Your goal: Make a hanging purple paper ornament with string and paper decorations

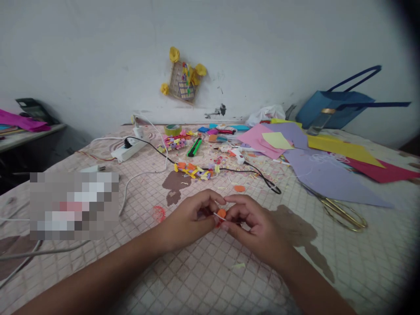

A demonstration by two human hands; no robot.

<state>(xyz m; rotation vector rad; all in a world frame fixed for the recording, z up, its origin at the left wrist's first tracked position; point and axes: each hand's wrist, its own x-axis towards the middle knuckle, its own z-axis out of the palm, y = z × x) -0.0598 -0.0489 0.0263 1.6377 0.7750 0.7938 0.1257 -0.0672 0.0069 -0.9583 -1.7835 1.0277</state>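
Close together over the middle of the table, both my hands work on a small orange paper piece (222,213). My left hand (197,218) is pinched at its left side, where a thin white strand or stick crosses the orange. From the right, my right hand (247,218) closes thumb and fingers on the same piece. Fingers partly cover it, so its full shape is hidden. Beyond my hands lies a cluster of orange, yellow and purple paper bits (195,171). A loose orange oval (239,188) rests on the tablecloth, with a tangle of red thread (159,214) left of my left hand.
Gold-handled scissors (343,213) lie at right beside purple sheets (324,175). A white glue gun (239,156) and green cutter (195,148) are farther back. Cables run from a power strip (129,151) across the table. A blue bag (331,107) stands against the wall.
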